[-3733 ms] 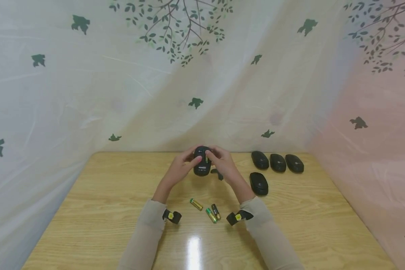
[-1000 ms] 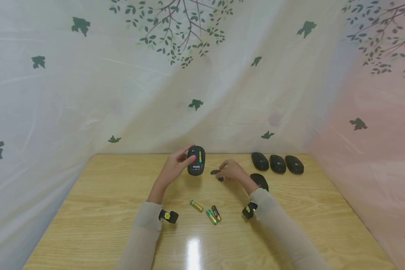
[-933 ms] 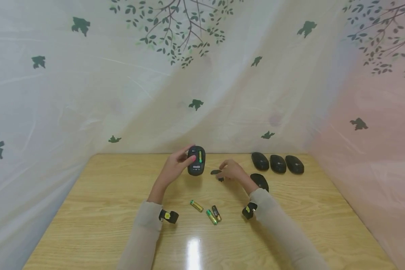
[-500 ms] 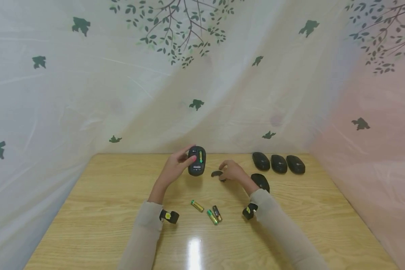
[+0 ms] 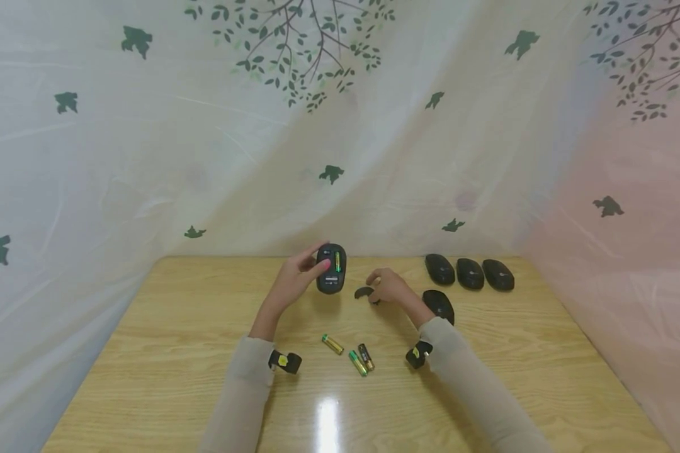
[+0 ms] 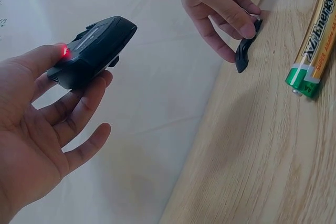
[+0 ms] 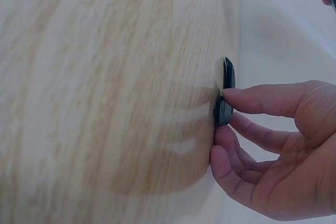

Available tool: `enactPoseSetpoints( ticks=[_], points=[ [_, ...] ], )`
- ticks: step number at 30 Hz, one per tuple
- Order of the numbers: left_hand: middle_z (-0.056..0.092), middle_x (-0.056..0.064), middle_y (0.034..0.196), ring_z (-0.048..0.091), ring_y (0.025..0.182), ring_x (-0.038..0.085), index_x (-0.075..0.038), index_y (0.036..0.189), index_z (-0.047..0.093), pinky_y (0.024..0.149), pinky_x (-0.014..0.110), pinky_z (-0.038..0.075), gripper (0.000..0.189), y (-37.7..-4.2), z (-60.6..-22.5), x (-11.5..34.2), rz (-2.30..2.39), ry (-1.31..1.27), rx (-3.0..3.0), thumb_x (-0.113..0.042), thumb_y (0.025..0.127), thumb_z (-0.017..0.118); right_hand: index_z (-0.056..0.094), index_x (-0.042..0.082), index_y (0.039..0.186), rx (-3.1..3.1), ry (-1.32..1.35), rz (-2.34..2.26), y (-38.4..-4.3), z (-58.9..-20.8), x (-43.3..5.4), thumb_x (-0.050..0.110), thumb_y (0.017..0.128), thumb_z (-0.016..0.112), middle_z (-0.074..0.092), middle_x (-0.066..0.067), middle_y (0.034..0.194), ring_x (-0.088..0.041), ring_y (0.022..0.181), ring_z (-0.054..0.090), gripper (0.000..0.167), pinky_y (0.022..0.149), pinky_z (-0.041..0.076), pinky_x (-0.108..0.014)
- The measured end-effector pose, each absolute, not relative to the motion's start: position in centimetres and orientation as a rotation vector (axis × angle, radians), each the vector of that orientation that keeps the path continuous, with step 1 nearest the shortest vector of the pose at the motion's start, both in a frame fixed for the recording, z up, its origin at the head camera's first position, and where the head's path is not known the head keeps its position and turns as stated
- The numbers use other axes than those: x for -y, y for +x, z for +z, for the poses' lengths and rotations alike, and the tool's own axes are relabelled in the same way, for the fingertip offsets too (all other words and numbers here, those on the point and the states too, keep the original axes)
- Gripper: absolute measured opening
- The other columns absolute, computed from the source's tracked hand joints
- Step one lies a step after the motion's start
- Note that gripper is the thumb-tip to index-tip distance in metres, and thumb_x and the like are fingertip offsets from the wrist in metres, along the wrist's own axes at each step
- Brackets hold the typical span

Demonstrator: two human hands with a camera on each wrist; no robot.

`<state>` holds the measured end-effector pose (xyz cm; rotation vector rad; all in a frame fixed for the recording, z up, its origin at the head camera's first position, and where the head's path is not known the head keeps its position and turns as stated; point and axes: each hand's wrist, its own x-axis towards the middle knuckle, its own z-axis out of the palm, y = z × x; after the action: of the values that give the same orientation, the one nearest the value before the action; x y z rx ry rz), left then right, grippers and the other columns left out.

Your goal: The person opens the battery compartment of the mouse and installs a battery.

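Note:
My left hand point(image 5: 292, 280) holds a black computer mouse point(image 5: 332, 287) raised above the table, thumb on its underside, which faces the head camera. A green and gold battery point(image 5: 337, 262) lies in its opened compartment. In the left wrist view a red light glows at my thumb tip on the mouse point(image 6: 97, 45). Right of it, my right hand point(image 5: 393, 288) pinches a small, curved black battery cover point(image 5: 364, 292) between thumb and fingers, right at the tabletop. The right wrist view shows the cover point(image 7: 228, 77) edge-on, partly hidden by the fingertips.
Nearer the front of the wooden table point(image 5: 204, 352) lie a green and gold battery point(image 5: 332, 344), another like it point(image 5: 358, 363) and a black and gold one point(image 5: 366, 357). Three black mice point(image 5: 470, 274) stand in a row at the back right, with another mouse point(image 5: 439, 304) beside my right wrist.
My right hand has left the mouse and moved right to the cover, which has since turned slightly in its fingers. The mouse has shifted a little left, its battery now uncovered to view.

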<state>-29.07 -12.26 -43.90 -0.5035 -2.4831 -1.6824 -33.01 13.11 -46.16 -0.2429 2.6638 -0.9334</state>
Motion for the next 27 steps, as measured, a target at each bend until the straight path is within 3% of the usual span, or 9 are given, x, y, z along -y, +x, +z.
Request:
enactPoseSetpoints(
  ticks=[7,12,20,27],
  points=[
    [0.071,0.016,0.107,0.065,0.091,0.024,-0.017,0.151,0.051,0.08,0.031,0.051,0.052,-29.06,-43.89,12.32,-1.689,-0.519,2.472,-0.031,0.102,0.064,0.066,-0.004,0.124,-2.634,-0.244,-0.987,-32.97,-46.27,-13.12,-0.003,0.079,0.074,0.058,-0.026,0.137,-0.024,0.088,0.055,0.045,0.067,0.047,-0.027],
    [0.071,0.016,0.108,0.065,0.092,0.023,-0.019,0.151,0.051,0.081,0.031,0.051,0.052,-28.94,-43.85,12.4,-1.692,-0.519,2.474,-0.031,0.102,0.063,0.065,-0.004,0.125,-2.616,-0.235,-1.015,-32.98,-46.41,-13.04,-0.004,0.079,0.073,0.058,-0.026,0.135,-0.017,0.071,0.048,0.047,0.06,0.043,-0.024],
    [0.071,0.017,0.107,0.064,0.09,0.023,-0.016,0.151,0.051,0.08,0.032,0.051,0.051,-28.89,-43.78,12.39,-1.688,-0.525,2.469,-0.028,0.103,0.063,0.064,-0.006,0.124,-2.595,-0.237,-1.059,-32.91,-46.61,-13.11,-0.006,0.078,0.071,0.061,-0.026,0.122,-0.017,0.069,0.05,0.047,0.056,0.042,-0.023],
    [0.071,0.017,0.107,0.064,0.09,0.022,-0.015,0.151,0.051,0.079,0.03,0.051,0.051,-28.8,-43.64,12.39,-1.697,-0.526,2.459,-0.027,0.103,0.063,0.065,-0.005,0.124,-2.586,-0.223,-1.073,-32.96,-46.56,-13.06,-0.007,0.078,0.07,0.055,-0.031,0.137,-0.018,0.073,0.052,0.047,0.056,0.042,-0.023]
  ],
)
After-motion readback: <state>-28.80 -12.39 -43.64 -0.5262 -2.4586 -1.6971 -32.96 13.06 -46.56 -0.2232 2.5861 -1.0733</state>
